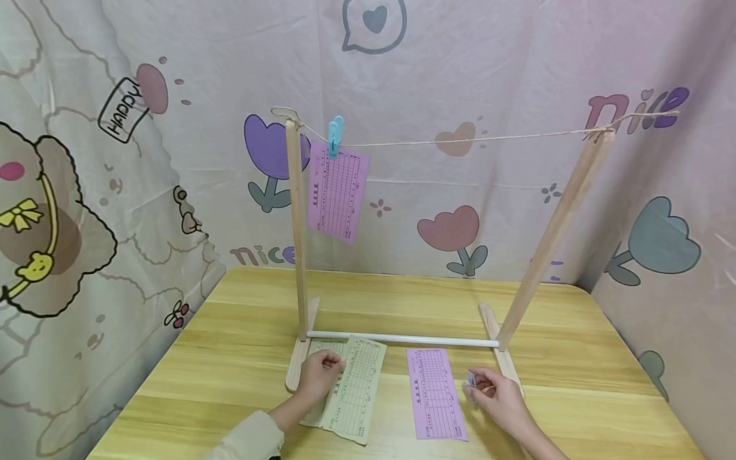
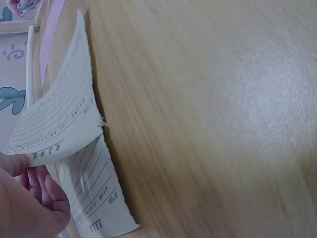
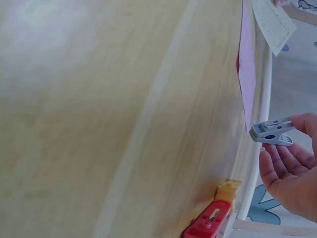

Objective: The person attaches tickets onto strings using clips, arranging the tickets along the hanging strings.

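1. On the tabletop (image 1: pixel 575 377), before a wooden stand, we see our left hand (image 1: pixel 321 377) pinching an edge of the upper pale green slip (image 1: pixel 362 386) between thumb and fingers.
2. That slip's long axis runs from near us to away, its far end leaning rightward; the left wrist view shows it raised and curved above the lower pale green slip (image 2: pixel 101 193).
3. Our right hand (image 1: pixel 503 396) holds a grey clothespin (image 3: pixel 271 133) by its handles, thumb on one, fingers against the other, just right of the flat purple slip (image 1: pixel 437 396).
4. In the right wrist view, we find the clothespin's long axis nearly level, nose aimed away from our palm, toward the picture's left.
5. Between our hands, the flat purple slip lies lengthwise away from us, its near end angled slightly right.
6. Above, a blue clothespin (image 1: pixel 334 140) fastens the hanging purple slip (image 1: pixel 339 198) to a string (image 1: pixel 460 139), long axis close to vertical.
7. We also notice a red clothespin (image 3: pixel 203 225) at the right wrist view's lower edge.
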Demonstrator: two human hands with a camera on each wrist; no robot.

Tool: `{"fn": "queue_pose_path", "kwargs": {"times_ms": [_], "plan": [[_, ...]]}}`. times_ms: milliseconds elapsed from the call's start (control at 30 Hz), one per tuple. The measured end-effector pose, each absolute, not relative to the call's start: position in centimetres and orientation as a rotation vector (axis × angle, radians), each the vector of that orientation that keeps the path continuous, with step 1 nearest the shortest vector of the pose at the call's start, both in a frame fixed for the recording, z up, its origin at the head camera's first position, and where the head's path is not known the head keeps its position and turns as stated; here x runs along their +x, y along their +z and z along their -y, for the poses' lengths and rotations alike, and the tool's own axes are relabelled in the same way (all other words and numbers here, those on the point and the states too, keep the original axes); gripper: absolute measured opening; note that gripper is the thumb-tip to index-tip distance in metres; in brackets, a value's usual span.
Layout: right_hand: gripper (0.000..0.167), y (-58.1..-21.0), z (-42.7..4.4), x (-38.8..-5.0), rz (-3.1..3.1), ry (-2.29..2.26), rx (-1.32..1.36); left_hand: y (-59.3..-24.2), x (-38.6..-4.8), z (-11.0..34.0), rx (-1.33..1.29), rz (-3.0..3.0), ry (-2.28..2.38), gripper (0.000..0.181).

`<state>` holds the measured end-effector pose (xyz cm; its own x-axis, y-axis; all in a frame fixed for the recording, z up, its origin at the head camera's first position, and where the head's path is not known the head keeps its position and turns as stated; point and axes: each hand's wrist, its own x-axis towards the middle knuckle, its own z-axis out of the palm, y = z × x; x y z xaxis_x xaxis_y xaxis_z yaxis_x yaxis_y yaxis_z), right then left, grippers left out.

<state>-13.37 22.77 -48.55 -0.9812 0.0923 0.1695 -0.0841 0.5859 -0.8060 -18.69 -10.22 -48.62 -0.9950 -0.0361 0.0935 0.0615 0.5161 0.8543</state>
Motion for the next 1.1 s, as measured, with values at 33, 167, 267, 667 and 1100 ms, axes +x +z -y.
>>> {"fn": "queue_pose_path", "kwargs": {"times_ms": [33,167,267,667,1100], "plan": [[0.031,-48.5,-22.7,-13.4,2.617,1.352,-0.005,-48.5,-18.7,10.2,-0.038,2.641,-1.507,0.008],[0.031,-48.0,-22.5,-13.8,2.574,1.371,0.014,-48.0,-18.6,10.2,-0.067,2.631,-1.542,0.009],[0.030,-47.5,-22.3,-14.0,2.546,1.371,0.045,-47.7,-18.6,10.2,-0.064,2.630,-1.583,0.010],[0.028,-46.0,-22.1,-15.1,2.524,1.389,0.172,-46.3,-18.6,10.3,-0.081,2.618,-1.669,0.012],[0.030,-43.0,-21.3,-16.3,2.488,1.406,0.316,-44.7,-19.7,10.0,-0.091,2.544,-1.761,0.010]]}}
